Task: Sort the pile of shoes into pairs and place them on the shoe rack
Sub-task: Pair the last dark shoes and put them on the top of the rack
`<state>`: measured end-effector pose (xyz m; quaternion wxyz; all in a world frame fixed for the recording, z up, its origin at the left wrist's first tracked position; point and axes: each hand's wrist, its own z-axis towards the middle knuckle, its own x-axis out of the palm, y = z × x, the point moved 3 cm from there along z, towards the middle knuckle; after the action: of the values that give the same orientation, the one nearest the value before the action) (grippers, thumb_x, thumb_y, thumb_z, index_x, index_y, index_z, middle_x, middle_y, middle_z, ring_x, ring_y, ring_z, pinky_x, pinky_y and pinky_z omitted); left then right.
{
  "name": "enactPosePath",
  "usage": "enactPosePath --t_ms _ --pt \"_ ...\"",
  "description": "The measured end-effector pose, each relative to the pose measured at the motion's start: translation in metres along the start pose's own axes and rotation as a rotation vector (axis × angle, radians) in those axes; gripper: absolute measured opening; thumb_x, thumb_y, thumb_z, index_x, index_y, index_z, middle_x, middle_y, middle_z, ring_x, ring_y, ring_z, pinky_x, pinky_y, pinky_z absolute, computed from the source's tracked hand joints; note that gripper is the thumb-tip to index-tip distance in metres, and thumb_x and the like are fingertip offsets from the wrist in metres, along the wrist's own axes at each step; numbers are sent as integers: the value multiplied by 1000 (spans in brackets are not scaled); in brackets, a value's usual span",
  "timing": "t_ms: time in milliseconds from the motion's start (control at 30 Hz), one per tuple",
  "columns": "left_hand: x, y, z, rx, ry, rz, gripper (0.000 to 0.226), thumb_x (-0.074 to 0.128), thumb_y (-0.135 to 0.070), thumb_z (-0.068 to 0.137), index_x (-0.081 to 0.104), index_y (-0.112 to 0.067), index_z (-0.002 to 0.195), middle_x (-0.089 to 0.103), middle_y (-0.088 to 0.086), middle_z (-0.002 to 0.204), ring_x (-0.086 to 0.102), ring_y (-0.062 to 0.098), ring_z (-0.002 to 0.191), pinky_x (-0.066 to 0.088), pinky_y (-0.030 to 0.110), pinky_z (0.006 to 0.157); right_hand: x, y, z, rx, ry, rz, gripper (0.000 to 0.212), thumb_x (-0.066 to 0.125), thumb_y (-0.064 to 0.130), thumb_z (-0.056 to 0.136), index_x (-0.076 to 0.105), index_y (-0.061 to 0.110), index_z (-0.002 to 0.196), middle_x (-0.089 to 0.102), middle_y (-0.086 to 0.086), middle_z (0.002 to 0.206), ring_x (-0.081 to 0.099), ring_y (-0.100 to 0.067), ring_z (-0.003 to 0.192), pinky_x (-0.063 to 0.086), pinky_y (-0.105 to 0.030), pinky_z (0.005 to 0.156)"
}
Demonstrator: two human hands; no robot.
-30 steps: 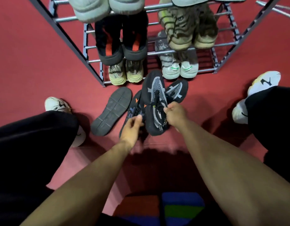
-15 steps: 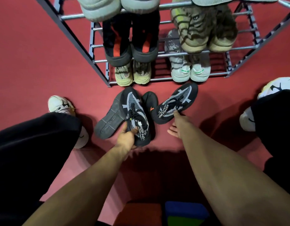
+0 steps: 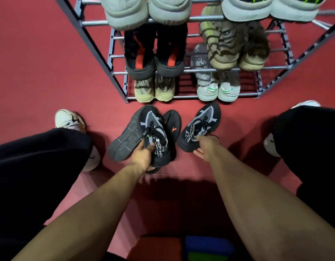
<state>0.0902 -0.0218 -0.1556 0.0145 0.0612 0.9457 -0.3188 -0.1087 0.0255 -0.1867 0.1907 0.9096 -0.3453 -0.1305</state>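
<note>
Two matching black sneakers with grey mesh lie on the red floor in front of the shoe rack (image 3: 117, 80). My left hand (image 3: 144, 155) grips the left sneaker (image 3: 153, 132) at its heel and collar. My right hand (image 3: 206, 147) grips the heel end of the right sneaker (image 3: 200, 125), which points up and to the right. Between them lies a black shoe with an orange mark (image 3: 172, 123). Its likely mate (image 3: 125, 140) lies sole-up to the left, partly under the left sneaker.
The metal rack holds several pairs: pale grey ones on top, black-and-orange and olive striped ones in the middle, beige (image 3: 153, 89) and grey-green (image 3: 217, 89) ones at the bottom. My own white shoes (image 3: 68, 119) and dark trouser legs flank the pile.
My right hand has closed on the right sneaker's heel, where it was only reaching beside it. My left hand keeps its hold on the other sneaker. The view has moved closer.
</note>
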Motion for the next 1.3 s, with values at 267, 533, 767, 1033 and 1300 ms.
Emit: enactPosePath --t_ms 267,533,767,1033,1300 --pt "-13 -26 -51 36 20 233 18 55 -22 97 60 -23 114 66 8 93 59 21 63 51 32 33 -33 22 -75 -80 61 -484 27 52 4 91 56 15 115 62 -14 106 58 -28 84 51 -35 62" --pt "-26 -66 -125 278 131 343 18 57 -22 95 65 -19 112 66 -1 78 61 18 61 49 19 42 -40 62 -189 -356 210 -661 27 49 2 93 51 27 99 58 -7 106 50 -22 85 55 -35 63" --pt "-32 -91 -205 406 225 144 9 56 -23 96 65 -22 98 74 3 84 68 23 67 57 44 67 -71 80 -277 -576 252 -513 50 54 1 89 48 27 132 68 -8 114 59 -17 75 53 -28 45" --pt "-43 -182 -273 649 185 124 18 52 -17 98 65 -16 110 74 10 94 70 25 69 59 43 65 -65 142 -376 -811 339 -405 28 52 0 92 59 27 90 63 3 84 48 -8 56 49 -25 45" --pt "-24 -306 -267 772 106 112 17 51 -22 98 65 -14 101 71 8 86 69 24 70 60 38 60 -27 247 -392 -903 307 -317 24 48 4 91 63 18 79 60 5 57 46 -11 47 38 -21 42"
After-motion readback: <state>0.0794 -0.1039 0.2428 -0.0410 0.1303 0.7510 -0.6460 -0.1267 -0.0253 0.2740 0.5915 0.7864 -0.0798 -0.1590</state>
